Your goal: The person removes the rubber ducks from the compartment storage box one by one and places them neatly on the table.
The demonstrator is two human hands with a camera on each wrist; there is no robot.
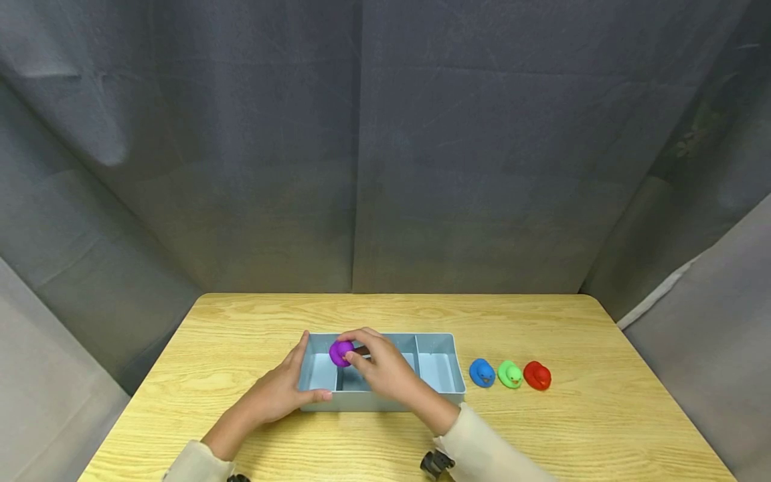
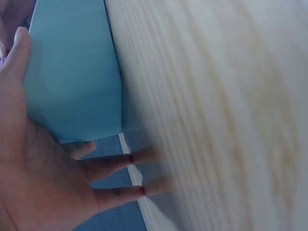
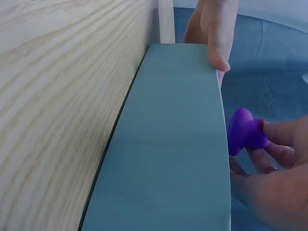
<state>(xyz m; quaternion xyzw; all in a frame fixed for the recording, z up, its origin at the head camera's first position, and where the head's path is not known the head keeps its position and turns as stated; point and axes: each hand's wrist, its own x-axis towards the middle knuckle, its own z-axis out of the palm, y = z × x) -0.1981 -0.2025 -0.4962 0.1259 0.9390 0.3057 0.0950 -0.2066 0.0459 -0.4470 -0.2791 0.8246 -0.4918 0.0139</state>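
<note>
A purple toy duck (image 1: 340, 353) is pinched between the thumb and fingers of my right hand (image 1: 385, 368), above the box near its left divider. In the right wrist view the purple duck (image 3: 245, 132) appears beside the upper edge of the box wall. My left hand (image 1: 280, 391) rests against the left end of the grey-blue divided box (image 1: 385, 402), its thumb on the front rim. From the left wrist view, the fingers (image 2: 115, 195) of that hand stretch out straight and spread past the box's end. Two dividers split the box into three compartments; my right hand partly covers the middle one.
To the right of the box, a blue duck (image 1: 482, 373), a green duck (image 1: 510, 374) and a red duck (image 1: 537, 375) sit in a row on the wood-grain table (image 1: 542, 442). Grey curtains (image 1: 470, 167) hang behind the table and along its sides.
</note>
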